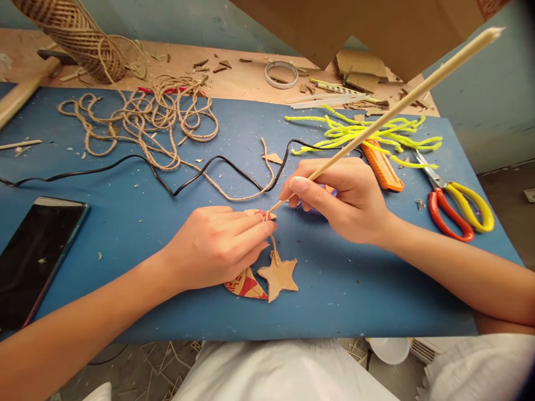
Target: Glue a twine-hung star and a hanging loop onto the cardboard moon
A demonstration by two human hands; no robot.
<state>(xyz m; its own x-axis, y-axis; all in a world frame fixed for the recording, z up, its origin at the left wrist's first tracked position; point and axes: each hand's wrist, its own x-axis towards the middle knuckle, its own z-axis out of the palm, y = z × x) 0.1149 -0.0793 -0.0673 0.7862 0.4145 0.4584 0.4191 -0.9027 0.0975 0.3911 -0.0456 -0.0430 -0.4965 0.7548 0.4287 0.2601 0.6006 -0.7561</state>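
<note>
My left hand (221, 242) presses a cardboard crescent (249, 285) with red print to the blue table, hiding its middle. In my right hand (343, 200) is a long thin wooden stick (401, 103), held like a pen. Its lower tip meets the crescent's upper point, close to my left fingertips. From there a short piece of twine (273, 243) runs down to a plain cardboard star (279, 277), which lies flat beside the crescent. Something purple and orange (321, 203) sits partly hidden behind my right hand.
Loose twine (146, 120) trails from a large spool (79, 42). A black cable (104, 167) crosses the table. Scissors (460, 209), an orange cutter (382, 167) and yellow-green pipe cleaners (376, 133) lie at right, a phone (39, 256) at left. A tape roll (281, 74) lies behind.
</note>
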